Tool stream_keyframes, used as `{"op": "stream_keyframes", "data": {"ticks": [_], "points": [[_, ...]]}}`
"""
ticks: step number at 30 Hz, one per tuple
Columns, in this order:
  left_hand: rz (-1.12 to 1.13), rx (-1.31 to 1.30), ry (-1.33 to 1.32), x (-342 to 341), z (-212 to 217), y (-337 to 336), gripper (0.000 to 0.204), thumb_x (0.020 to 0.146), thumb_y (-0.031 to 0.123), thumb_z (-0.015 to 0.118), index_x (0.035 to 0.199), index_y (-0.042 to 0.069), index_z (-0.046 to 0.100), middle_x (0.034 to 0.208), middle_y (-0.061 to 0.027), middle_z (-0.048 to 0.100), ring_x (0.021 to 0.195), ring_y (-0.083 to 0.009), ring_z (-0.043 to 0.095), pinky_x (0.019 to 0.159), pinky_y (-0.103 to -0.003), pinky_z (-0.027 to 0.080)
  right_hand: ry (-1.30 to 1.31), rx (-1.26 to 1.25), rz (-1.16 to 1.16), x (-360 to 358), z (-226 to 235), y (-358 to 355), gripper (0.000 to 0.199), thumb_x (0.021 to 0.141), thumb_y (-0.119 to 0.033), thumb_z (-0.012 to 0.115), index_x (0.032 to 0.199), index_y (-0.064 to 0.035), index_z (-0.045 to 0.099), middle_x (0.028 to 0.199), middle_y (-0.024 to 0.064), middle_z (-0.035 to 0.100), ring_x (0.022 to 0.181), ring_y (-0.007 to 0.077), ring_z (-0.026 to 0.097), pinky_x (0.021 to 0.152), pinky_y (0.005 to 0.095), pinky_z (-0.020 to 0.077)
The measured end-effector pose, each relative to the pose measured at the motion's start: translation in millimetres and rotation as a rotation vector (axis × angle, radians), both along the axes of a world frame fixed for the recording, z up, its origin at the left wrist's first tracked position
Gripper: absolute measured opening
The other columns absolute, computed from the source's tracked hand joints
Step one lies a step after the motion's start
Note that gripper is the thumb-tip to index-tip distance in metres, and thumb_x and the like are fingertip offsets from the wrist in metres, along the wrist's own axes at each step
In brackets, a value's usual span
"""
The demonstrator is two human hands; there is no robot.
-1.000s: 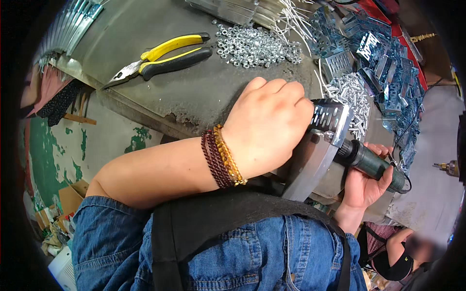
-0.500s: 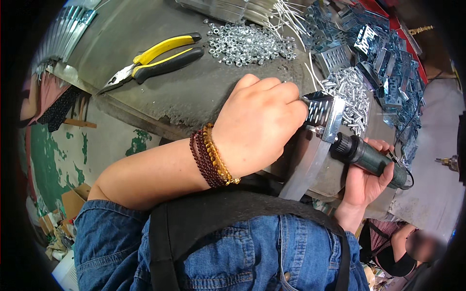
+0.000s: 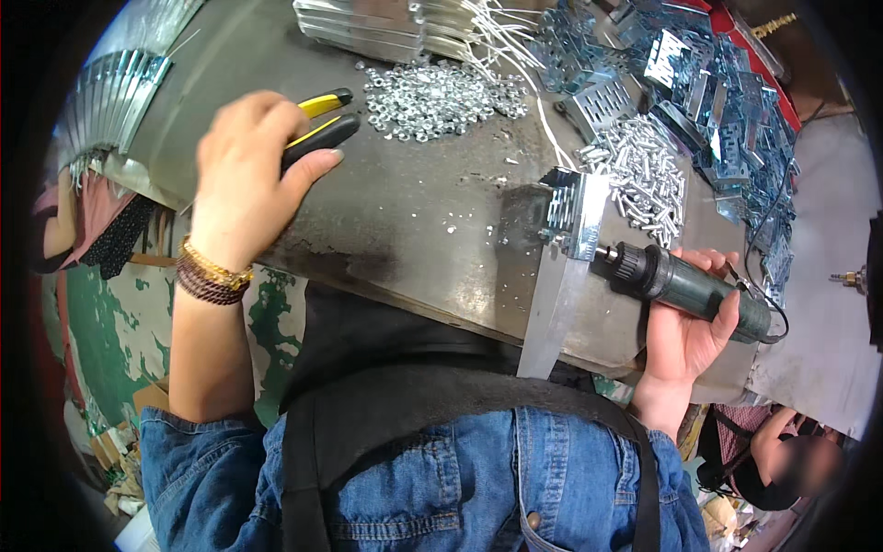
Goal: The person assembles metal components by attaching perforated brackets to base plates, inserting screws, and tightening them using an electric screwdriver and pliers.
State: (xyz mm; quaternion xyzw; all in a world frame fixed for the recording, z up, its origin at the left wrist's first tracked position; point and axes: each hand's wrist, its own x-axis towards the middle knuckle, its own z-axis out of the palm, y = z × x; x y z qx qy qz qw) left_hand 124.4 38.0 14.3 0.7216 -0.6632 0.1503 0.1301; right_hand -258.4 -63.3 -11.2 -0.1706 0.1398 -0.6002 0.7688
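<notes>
My left hand (image 3: 248, 170) is on the pliers (image 3: 324, 138), fingers curled over them and thumb along the lower handle. The yellow-and-black grips stick out to its right; the jaws are hidden under the hand. My right hand (image 3: 685, 336) holds a dark green electric screwdriver (image 3: 694, 293), its bit pointing left at a slotted metal bracket (image 3: 563, 207). Whether the bit touches the bracket I cannot tell. From the bracket, a long flat metal bar (image 3: 552, 308) runs toward my apron, beyond the table's front edge.
Small nuts (image 3: 432, 99) lie piled at the back middle, beside white wires (image 3: 547, 124) and clear-wrapped strips (image 3: 359, 26). Screws (image 3: 644, 175) and many slotted brackets (image 3: 736, 120) heap at the right. Metal strips (image 3: 115, 97) stack far left. Other people sit at both sides.
My left hand has left the bracket and moved left onto the pliers. My right hand stays on the screwdriver; the view has shifted slightly.
</notes>
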Motion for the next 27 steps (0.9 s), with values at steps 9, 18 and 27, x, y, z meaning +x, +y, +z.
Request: {"op": "stream_keyframes", "data": {"ticks": [9, 18, 27], "points": [[-0.576, -0.197, 1.731, 1, 68, 1, 0.017, 0.096, 0.019, 0.048, 0.102, 0.003, 0.051, 0.123, -0.021, 0.053, 0.105, -0.0212, 0.058, 0.081, -0.03, 0.05, -0.029, 0.021, -0.017, -3, -2, 2, 0.045, 0.075, -0.008, 0.072, 0.116, -0.0093, 0.055, 0.105, 0.0042, 0.052, 0.1, 0.0209, 0.05, 0.109, 0.0451, 0.0267], [-0.752, -0.257, 2.255, -110, 44, -61, 0.039, 0.097, 0.025, 0.043, 0.113, -0.01, 0.051, 0.107, -0.0149, 0.056, 0.098, -0.0215, 0.053, 0.087, -0.036, 0.045, 0.033, 0.019, -0.068, -4, 2, 2, 0.046, 0.073, -0.008, 0.073, 0.115, -0.0103, 0.056, 0.103, 0.0033, 0.052, 0.098, 0.0211, 0.051, 0.107, 0.0456, 0.029], [-0.836, -0.47, 2.016, -125, 19, -54, 0.032, 0.093, 0.021, 0.054, 0.112, -0.005, 0.054, 0.104, -0.0091, 0.06, 0.086, -0.0142, 0.055, 0.081, -0.028, 0.044, 0.032, 0.01, -0.049, -1, 0, 2, 0.043, 0.075, -0.01, 0.073, 0.115, -0.0109, 0.056, 0.103, 0.0028, 0.051, 0.1, 0.0198, 0.05, 0.108, 0.0453, 0.0287]]}}
